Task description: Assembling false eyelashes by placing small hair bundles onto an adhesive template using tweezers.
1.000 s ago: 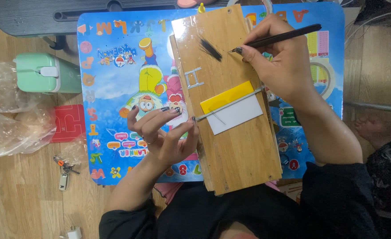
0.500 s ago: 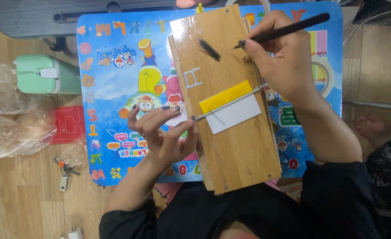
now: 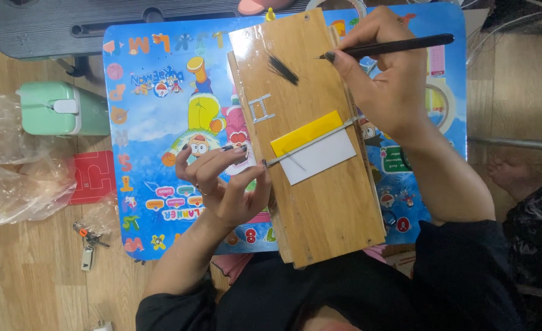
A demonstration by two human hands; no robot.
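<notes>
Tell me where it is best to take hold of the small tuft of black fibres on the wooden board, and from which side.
Probably at its narrow, gathered end. The black tuft lies flat and slanted on the wooden board, fanning out at its upper left end. Come from above with a fine pinch, from the lower right, where the board is bare. The right hand with the black tool is closest.

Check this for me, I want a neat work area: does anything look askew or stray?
The wooden board lies tilted across the colourful table, its near end past the table's edge. A small dark tuft of fibres lies loose near its far end. On the floor, crumpled clear plastic and keys lie scattered.
</notes>
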